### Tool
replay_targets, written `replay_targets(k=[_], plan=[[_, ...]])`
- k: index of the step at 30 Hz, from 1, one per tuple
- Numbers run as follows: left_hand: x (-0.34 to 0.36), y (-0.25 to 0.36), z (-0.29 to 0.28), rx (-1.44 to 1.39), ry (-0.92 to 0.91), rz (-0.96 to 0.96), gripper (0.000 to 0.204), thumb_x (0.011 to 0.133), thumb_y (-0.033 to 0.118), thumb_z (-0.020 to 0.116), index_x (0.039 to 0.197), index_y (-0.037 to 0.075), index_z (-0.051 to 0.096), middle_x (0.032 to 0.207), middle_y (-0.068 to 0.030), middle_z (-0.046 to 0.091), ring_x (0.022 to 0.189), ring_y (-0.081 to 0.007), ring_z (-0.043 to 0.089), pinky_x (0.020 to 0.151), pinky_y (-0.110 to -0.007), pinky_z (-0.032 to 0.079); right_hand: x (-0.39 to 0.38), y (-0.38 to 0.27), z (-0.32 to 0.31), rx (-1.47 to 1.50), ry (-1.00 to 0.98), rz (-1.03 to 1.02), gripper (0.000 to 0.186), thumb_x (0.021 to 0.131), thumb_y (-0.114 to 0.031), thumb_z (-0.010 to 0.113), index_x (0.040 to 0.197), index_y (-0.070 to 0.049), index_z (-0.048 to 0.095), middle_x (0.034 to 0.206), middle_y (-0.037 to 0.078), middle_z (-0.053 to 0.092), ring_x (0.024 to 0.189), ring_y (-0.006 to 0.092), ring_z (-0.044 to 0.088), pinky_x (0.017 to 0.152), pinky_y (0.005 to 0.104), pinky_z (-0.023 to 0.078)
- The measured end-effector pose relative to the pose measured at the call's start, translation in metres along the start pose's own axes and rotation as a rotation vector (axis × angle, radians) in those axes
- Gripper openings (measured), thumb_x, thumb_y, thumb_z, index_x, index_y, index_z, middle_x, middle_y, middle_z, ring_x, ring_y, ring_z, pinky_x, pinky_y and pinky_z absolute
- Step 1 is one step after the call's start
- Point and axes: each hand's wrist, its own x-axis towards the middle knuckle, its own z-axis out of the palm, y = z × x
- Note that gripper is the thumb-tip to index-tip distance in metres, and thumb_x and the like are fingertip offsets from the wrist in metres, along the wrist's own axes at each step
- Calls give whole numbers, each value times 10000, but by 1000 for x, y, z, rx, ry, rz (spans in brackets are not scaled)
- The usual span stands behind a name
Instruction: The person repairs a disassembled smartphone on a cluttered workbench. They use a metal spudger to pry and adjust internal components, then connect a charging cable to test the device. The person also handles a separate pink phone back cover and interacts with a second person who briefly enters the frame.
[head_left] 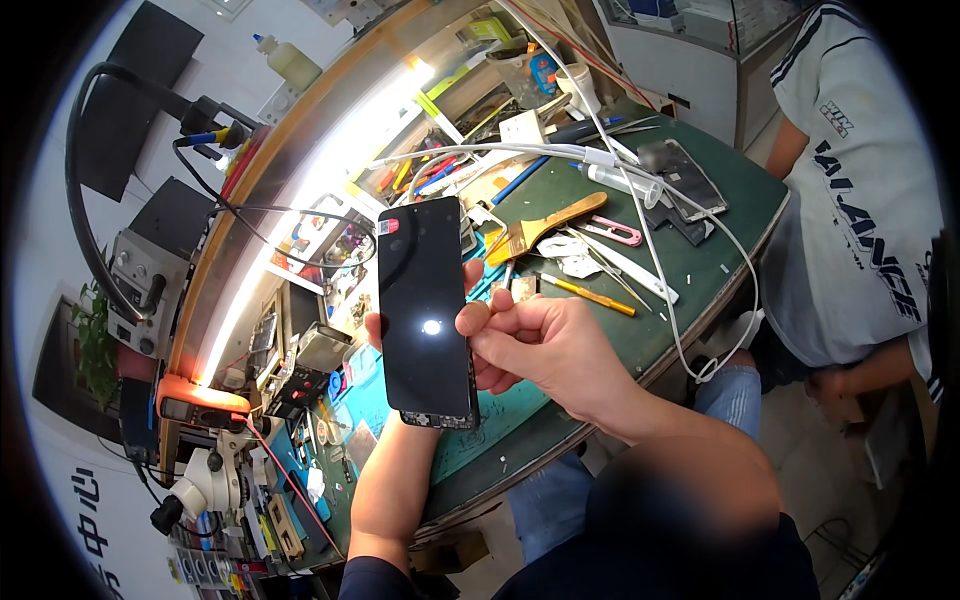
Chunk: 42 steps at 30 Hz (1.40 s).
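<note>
A black smartphone (428, 305) stands nearly upright in front of me, its dark screen facing me with one bright spot glowing or reflected on it. Its lower end shows an exposed strip of inner parts, and a small red-and-white sticker marks the top left. My left hand (373, 330) grips it from behind by both long edges, the palm hidden by the phone. Close beside its right edge is my right hand (545, 345), thumb and forefinger pinched together. Whatever those fingertips hold, if anything, is too small to make out.
On the green bench (740, 165) lie a wooden brush (550, 225), a pink cutter (612, 231), a yellow-handled tool (587, 295), a syringe (625, 182) and an opened phone (685, 180). A white cable (745, 270) loops across. An orange multimeter (203, 402) sits left; a person (850, 200) is right.
</note>
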Motion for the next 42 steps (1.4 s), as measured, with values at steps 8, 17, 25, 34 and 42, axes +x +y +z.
replay_targets(k=[8,17,25,34,42], plan=[[2,-2,6,181,162,-1,1240,832,841,688,1674,21,294,1153,-81,625,758,-186,473,629,-319,393,-1,-2,-1,-14,22,37,220,1056,-167,719,1191,3,755,967,88,797,823,159,786,747,280,639],[3,12,-15,233,138,-107,1207,877,643,819,1661,-56,224,1237,-222,645,1481,-464,442,1153,-560,503,-8,8,-25,-72,129,22,226,1056,-175,714,1161,21,758,992,103,777,841,154,771,762,285,641],[11,3,-21,242,155,-156,1350,705,650,929,1657,-49,274,1349,-260,660,1270,-428,672,1172,-530,492,-32,16,-33,-1185,340,-855,277,919,-124,794,1195,-103,783,1243,93,719,1043,265,702,852,364,597],[-1,8,-8,407,359,-220,1301,695,578,957,1655,-9,305,1422,-253,627,1240,-431,692,1081,-560,582,-10,-4,-42,-1560,-22,-1053,524,974,-627,643,1260,-212,786,1580,156,506,1436,382,442,1169,525,424],[2,11,-12,452,282,-316,1290,711,625,925,1651,-16,316,1445,-272,603,1295,-401,660,1108,-551,562,3,-12,-51,-1572,275,-1059,610,1042,-643,542,1300,-139,769,1512,188,538,1394,404,472,1167,518,385]])
